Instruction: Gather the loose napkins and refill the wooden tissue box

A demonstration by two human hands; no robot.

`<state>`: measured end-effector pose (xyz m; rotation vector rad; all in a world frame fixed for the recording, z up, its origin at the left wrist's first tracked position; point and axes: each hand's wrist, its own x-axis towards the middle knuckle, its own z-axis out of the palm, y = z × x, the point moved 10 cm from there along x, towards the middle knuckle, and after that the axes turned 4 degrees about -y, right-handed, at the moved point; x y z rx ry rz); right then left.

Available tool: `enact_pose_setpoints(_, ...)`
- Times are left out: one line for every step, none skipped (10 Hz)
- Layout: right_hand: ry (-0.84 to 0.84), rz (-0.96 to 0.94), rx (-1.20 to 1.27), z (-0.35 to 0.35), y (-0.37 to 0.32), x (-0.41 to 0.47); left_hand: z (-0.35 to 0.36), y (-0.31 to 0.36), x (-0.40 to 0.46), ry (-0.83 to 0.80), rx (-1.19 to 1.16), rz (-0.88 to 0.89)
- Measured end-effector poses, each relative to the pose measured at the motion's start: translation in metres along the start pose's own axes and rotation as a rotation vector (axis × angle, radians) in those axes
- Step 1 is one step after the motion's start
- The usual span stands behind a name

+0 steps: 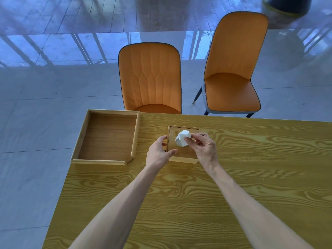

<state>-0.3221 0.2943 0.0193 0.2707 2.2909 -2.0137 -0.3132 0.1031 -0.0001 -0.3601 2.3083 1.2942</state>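
Observation:
A small wooden tissue box (179,151) sits near the middle of the table's far side. A white napkin (182,138) sticks up from its top. My right hand (203,146) pinches that napkin between thumb and fingers. My left hand (159,151) grips the box's left side and front corner, holding it steady. No loose napkins show on the table.
A large shallow wooden tray (136,135) lies empty to the left, at the table's far-left corner. The yellow wood-grain table (233,186) ends just left of the tray. Two orange chairs (150,78) (231,69) stand beyond the far edge.

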Motion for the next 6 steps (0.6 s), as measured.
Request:
enact_pose_setpoints(0.003,-0.007,-0.023,-0.002,0.000,0.000,0.000,0.000,0.000,-0.004,-0.006,-0.004)
enact_pose_setpoints(-0.023,-0.023,-0.089,-0.002,-0.003,0.001,0.000,-0.002,0.001,-0.007,-0.002,-0.011)
enact_pose_setpoints(-0.038,-0.032,-0.136,-0.005,-0.005,-0.001,0.000,-0.004,0.002,-0.028,0.030,-0.049)
enact_pose_setpoints(-0.041,-0.034,-0.194,-0.009,-0.008,-0.005,-0.002,-0.005,0.002,-0.062,0.148,-0.080)
enact_pose_setpoints(-0.030,-0.054,-0.317,-0.014,-0.015,-0.009,-0.004,-0.006,-0.002,-0.107,0.315,-0.110)
enact_pose_setpoints(-0.014,-0.036,-0.503,-0.021,-0.021,-0.011,-0.013,0.003,-0.009,-0.091,0.547,-0.102)
